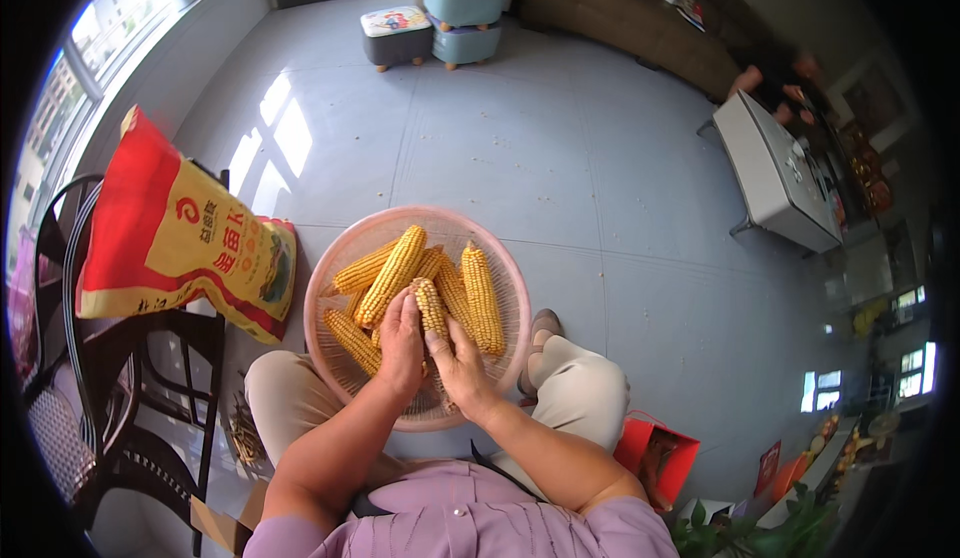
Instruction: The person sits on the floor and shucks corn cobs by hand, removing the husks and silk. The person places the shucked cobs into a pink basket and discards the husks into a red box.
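Between my knees sits a round pink plastic basket [510,288] holding several dried yellow ears of corn [390,276]. Over it, both hands are on one partly bared ear of corn [430,306], its lower end stripped of kernels. My left hand [403,342] is at the ear's left side, fingertips near its upper end. My right hand [459,363] is closed around the lower part, thumb lying along the kernels. Another full ear [482,299] leans at the basket's right side. The palms and some fingers are hidden from view.
A red and yellow printed sack [187,243] rests by dark chairs [157,348] at left. Stools [461,2] stand ahead. Loose kernels dot the grey floor [525,168]. A red paper bag [660,457] is by my right leg. A person [787,89] sits beyond a white table [772,175].
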{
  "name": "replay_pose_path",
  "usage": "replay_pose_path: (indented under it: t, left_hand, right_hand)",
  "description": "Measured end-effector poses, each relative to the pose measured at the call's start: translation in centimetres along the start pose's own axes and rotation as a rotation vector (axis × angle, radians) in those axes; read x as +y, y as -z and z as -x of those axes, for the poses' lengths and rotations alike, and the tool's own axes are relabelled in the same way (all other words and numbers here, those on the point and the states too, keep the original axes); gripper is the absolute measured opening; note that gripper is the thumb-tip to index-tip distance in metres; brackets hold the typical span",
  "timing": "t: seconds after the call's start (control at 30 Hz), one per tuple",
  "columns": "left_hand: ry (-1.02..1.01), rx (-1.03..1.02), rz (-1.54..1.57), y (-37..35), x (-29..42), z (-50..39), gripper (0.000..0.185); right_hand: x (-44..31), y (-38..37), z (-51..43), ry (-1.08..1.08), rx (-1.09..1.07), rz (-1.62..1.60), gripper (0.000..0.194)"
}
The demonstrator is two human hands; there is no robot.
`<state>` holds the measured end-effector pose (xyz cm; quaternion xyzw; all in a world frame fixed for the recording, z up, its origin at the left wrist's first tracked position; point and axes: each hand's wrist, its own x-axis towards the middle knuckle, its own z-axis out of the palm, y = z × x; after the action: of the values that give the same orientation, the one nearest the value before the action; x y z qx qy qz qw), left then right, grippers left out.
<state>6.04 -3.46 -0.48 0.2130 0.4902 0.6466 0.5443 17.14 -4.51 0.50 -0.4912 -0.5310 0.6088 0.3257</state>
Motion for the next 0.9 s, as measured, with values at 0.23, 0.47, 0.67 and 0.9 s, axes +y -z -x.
replay_pose_path:
  t: [0.23, 0.47, 0.67, 0.9]
  left_hand:
    - [0.107, -0.029, -0.073, -0.5, 0.4, -0.4, 0.038]
    - [0.048, -0.13, -0.136, 0.3, -0.4, 0.2, 0.033]
    - [0.011, -0.122, -0.218, 1.3, -1.5, -0.1, 0.035]
    - [0.033, -0.072, -0.109, 1.9, -2.1, -0.4, 0.036]
  right_hand:
    - [0.4, -0.3, -0.1, 0.11, 0.135, 0.281, 0.063]
    - [0.3, -0.6, 0.2, -0.028, 0.06, 0.119, 0.06]
    - [0.2, -0.4, 0.2, -0.077, 0.021, 0.128, 0.061]
    - [0.8, -0.9, 0.0, -0.072, 0.034, 0.081, 0.063]
